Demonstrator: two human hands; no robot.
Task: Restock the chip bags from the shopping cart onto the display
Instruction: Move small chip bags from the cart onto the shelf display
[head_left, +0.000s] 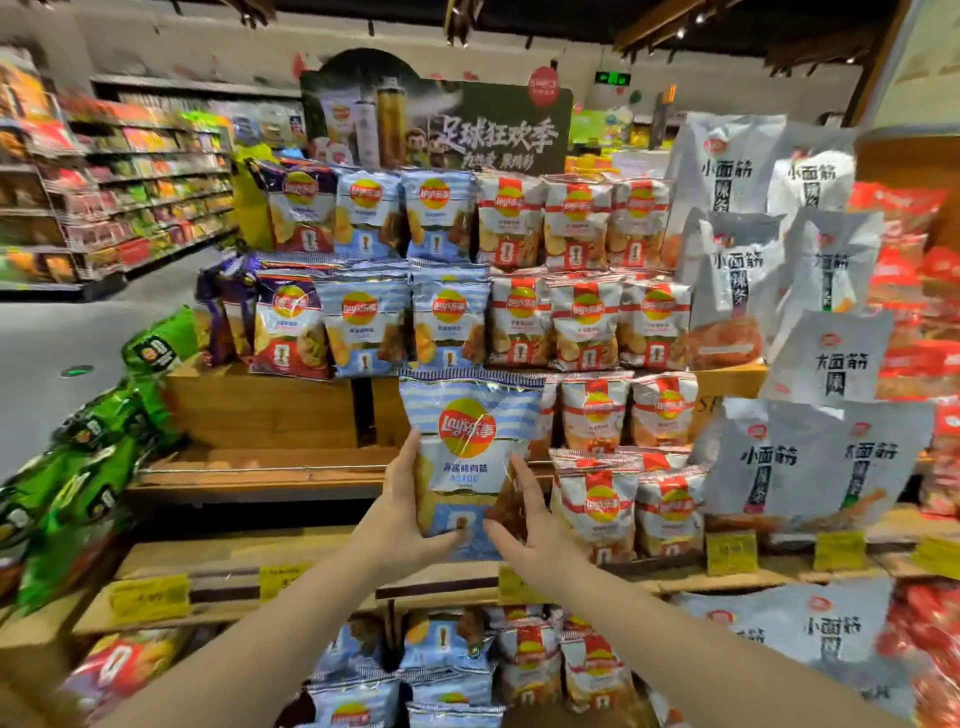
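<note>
Now both hands hold blue chip bag (470, 447) upright: left hand (402, 512), right hand (524, 525).

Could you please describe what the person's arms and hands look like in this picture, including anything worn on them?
Both forearms are bare as far as the picture shows: no sleeves, gloves, watch or bracelet are visible. The left hand and the right hand carry no rings that I can make out, and the fingernails look short and plain. The picture is a little blurred, so fine details may escape notice.
</note>
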